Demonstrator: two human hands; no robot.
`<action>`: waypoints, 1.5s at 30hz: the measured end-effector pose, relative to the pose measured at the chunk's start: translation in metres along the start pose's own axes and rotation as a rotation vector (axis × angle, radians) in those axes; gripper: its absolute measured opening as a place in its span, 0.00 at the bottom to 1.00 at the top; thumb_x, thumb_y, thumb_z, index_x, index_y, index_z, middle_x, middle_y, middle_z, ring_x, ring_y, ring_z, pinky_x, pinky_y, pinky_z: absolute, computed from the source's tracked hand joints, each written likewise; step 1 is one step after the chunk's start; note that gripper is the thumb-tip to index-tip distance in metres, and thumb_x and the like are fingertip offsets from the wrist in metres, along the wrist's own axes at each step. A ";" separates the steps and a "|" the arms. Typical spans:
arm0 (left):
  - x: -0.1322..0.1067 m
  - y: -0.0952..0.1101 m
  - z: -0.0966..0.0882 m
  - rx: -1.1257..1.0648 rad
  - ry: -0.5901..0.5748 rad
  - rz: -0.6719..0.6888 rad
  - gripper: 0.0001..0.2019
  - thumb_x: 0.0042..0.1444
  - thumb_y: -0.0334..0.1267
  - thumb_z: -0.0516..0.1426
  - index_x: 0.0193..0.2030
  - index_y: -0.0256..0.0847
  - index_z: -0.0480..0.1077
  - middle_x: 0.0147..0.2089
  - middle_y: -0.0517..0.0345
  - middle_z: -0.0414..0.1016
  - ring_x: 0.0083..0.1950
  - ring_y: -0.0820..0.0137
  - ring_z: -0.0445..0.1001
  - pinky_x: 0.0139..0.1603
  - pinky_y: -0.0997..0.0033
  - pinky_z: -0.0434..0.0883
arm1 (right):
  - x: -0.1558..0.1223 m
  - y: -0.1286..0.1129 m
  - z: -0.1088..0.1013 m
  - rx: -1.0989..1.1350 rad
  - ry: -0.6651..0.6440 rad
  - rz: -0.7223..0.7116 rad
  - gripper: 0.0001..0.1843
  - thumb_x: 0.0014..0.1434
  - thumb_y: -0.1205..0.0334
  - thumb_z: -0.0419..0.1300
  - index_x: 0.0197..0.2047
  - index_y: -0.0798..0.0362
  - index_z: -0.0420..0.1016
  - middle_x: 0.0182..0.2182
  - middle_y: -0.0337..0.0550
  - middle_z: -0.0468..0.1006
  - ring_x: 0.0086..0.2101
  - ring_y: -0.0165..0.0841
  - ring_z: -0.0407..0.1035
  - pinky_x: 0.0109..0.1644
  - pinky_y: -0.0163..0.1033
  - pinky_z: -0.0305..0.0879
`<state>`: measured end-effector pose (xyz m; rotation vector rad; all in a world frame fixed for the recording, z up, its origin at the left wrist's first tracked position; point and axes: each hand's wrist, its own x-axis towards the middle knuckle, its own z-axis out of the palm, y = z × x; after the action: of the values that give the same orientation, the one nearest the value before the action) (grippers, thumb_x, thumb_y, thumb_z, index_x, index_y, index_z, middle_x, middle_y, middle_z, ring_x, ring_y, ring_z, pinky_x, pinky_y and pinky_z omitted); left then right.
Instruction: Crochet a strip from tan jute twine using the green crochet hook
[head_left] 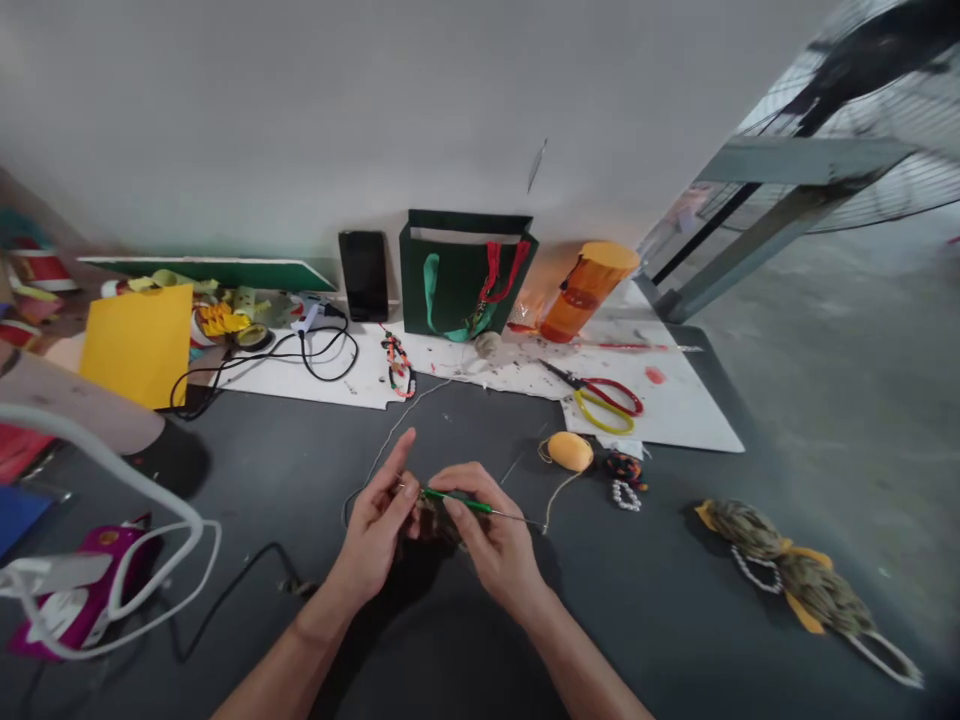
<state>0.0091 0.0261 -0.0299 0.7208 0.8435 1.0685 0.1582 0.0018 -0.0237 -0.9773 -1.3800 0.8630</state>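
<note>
My left hand (373,525) pinches a small dark brown crocheted piece (433,522) between thumb and fingers. My right hand (489,535) grips a green-handled crochet hook (457,500), whose thin metal shaft points right, and its tip end crosses toward the left hand at the piece. A pale yarn strand (397,430) runs from my left hand up to a small cream yarn ball (487,345). Fingers hide part of the piece.
An orange yarn ball (568,452), beaded crochet bits (622,482), and red-and-yellow scissors (600,403) lie right of my hands. A large tasselled beaded piece (787,570) lies farther right. A green paper bag (465,280), phone (364,276), orange bottle (589,292), and cables stand behind.
</note>
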 end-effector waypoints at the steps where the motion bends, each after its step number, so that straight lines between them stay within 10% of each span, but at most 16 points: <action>1: -0.001 0.000 0.000 0.016 -0.008 -0.001 0.31 0.56 0.46 0.67 0.67 0.51 0.68 0.26 0.68 0.64 0.24 0.79 0.61 0.24 0.79 0.62 | -0.001 0.000 0.002 0.026 0.030 0.022 0.08 0.68 0.63 0.58 0.45 0.45 0.80 0.38 0.44 0.80 0.40 0.36 0.75 0.45 0.40 0.71; 13: -0.010 0.002 0.007 0.008 -0.225 -0.010 0.31 0.58 0.42 0.66 0.68 0.57 0.66 0.35 0.62 0.73 0.30 0.77 0.69 0.28 0.78 0.66 | -0.020 -0.007 0.011 0.294 0.269 0.229 0.05 0.62 0.57 0.66 0.37 0.48 0.83 0.30 0.41 0.82 0.25 0.30 0.73 0.25 0.34 0.71; 18: -0.015 0.000 0.013 0.032 -0.115 0.004 0.40 0.49 0.36 0.71 0.69 0.52 0.64 0.30 0.66 0.72 0.31 0.77 0.69 0.35 0.77 0.68 | -0.025 -0.009 0.012 0.137 0.318 0.115 0.05 0.63 0.57 0.66 0.37 0.46 0.83 0.37 0.45 0.82 0.41 0.37 0.77 0.44 0.41 0.74; 23: -0.020 0.003 0.023 0.058 -0.055 -0.006 0.45 0.47 0.37 0.71 0.72 0.49 0.60 0.30 0.64 0.77 0.31 0.74 0.72 0.38 0.73 0.71 | -0.030 -0.008 0.017 0.230 0.392 0.238 0.10 0.62 0.51 0.66 0.36 0.48 0.79 0.33 0.41 0.78 0.24 0.28 0.68 0.23 0.32 0.67; 33: -0.024 0.003 0.023 -0.121 -0.160 -0.089 0.33 0.47 0.38 0.72 0.62 0.51 0.74 0.40 0.58 0.81 0.36 0.73 0.74 0.43 0.70 0.71 | -0.025 -0.011 0.005 0.283 0.390 0.301 0.15 0.56 0.47 0.70 0.33 0.51 0.81 0.26 0.41 0.81 0.13 0.21 0.56 0.14 0.28 0.53; 45: -0.025 0.001 0.023 -0.100 -0.095 -0.042 0.39 0.45 0.33 0.73 0.65 0.49 0.70 0.31 0.63 0.78 0.35 0.74 0.73 0.42 0.72 0.69 | -0.029 -0.019 -0.003 0.260 0.282 0.239 0.07 0.58 0.56 0.70 0.35 0.50 0.82 0.24 0.38 0.80 0.18 0.27 0.69 0.22 0.32 0.69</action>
<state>0.0225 0.0007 -0.0117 0.6621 0.7159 1.0233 0.1590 -0.0327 -0.0168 -1.0288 -0.8991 1.0112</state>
